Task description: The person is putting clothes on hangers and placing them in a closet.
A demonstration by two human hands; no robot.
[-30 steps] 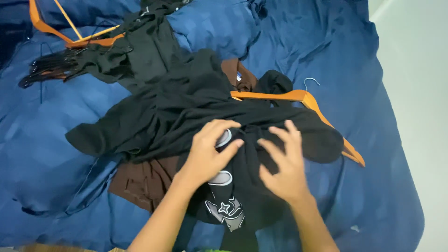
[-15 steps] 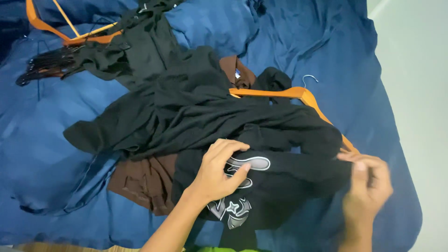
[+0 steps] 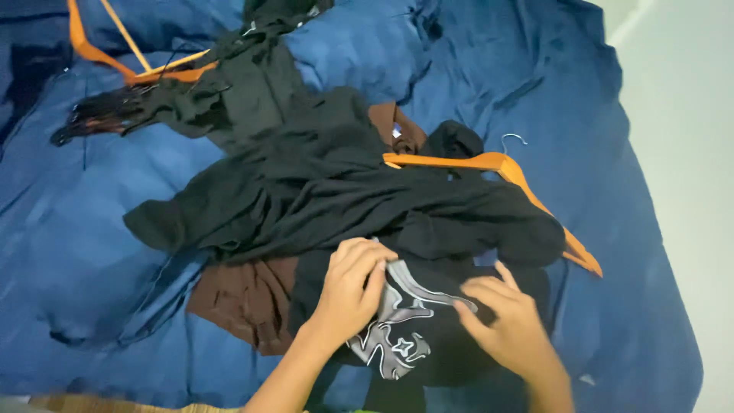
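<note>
Right hand (image 3: 508, 325) returned onto shirt (image 3: 428, 336).

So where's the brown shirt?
In the head view, the brown garment lies low and left of centre on the blue sheet, beside the left hand, partly under black clothes.

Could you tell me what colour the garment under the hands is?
Black shirt with a silver-white graphic, seen in the head view.

light: soft, even, fairly dim | shadows: faint | glare: none | blur: slight overall softness
</note>
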